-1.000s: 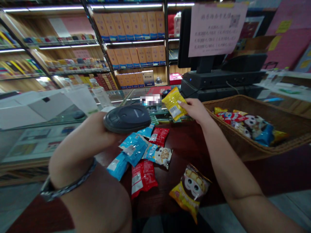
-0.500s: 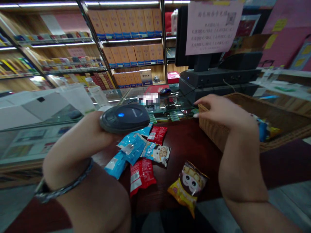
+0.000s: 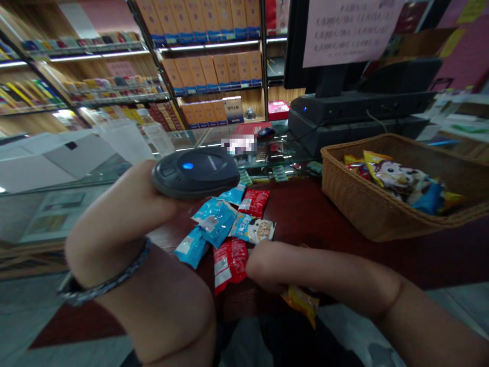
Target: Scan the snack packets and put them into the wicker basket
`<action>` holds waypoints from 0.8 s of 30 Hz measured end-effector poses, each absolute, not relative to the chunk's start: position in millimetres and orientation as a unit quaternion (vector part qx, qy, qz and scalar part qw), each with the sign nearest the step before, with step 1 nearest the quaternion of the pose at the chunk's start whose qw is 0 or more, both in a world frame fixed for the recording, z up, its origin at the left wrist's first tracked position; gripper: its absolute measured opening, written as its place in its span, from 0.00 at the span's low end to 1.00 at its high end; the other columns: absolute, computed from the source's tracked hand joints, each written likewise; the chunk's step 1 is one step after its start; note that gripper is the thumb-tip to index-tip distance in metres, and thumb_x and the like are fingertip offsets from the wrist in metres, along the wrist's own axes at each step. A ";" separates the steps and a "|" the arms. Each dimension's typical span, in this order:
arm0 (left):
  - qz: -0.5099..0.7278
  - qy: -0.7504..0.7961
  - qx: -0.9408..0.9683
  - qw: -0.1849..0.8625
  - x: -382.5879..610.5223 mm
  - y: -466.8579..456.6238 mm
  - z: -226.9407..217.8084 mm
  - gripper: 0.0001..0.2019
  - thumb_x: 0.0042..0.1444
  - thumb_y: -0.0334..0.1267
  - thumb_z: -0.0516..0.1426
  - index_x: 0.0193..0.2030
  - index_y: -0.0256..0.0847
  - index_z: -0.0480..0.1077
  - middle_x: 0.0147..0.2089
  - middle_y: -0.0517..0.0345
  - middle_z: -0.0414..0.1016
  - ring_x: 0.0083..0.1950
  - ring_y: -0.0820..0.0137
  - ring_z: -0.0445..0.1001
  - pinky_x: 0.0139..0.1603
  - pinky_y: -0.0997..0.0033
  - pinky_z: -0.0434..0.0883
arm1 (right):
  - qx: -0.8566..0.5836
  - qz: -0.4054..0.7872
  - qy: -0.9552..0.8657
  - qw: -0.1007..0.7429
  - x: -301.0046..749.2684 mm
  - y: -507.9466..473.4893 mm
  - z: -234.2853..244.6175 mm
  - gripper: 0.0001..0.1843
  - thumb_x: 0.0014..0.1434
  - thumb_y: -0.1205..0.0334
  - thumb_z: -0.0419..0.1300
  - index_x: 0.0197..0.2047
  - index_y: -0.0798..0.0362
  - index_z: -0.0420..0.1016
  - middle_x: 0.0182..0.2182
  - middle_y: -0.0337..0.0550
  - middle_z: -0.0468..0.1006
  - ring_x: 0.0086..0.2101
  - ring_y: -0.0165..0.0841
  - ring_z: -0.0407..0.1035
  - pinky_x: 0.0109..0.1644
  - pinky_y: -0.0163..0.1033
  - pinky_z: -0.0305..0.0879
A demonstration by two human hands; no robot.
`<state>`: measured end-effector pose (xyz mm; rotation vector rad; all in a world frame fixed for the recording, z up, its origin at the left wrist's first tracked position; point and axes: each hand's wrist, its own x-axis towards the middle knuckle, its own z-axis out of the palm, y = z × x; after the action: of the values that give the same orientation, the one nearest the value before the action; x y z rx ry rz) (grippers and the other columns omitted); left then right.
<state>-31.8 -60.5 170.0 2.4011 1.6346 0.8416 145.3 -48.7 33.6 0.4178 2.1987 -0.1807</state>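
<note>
My left hand is closed around a dark grey barcode scanner, held above the dark red counter with a blue light lit on its top. Under the scanner lies a loose pile of snack packets: blue ones, a red one, a smaller red one and a pale blue cartoon one. My right hand is low at the counter's near edge, fingers curled down onto a yellow snack packet that is mostly hidden beneath it.
A wicker basket with several snack packets stands at the right. Behind it is a black till terminal with a monitor and a pink paper notice. A glass display counter is at the left, with shelves of boxes behind.
My right hand held a yellow packet up near the scanner, swung over the basket without it, then dropped to the yellow cartoon packet at the counter's near edge. The scanner's blue light came on.
</note>
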 end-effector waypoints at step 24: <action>0.230 0.524 0.814 0.093 -23.6 -40.8 163.7 0.16 0.50 0.46 0.64 0.44 0.44 0.80 0.41 0.58 0.84 0.40 0.65 0.79 0.45 0.66 0.77 | 0.210 -0.445 0.710 -0.503 279.5 115.0 91.8 0.08 0.36 0.61 0.51 0.25 0.51 0.62 0.27 0.41 0.64 0.28 0.31 0.58 0.34 0.36 0.59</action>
<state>-23.6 -40.8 163.7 2.4174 1.5563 0.6832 279.5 115.0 91.8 1.0177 3.4498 -2.1621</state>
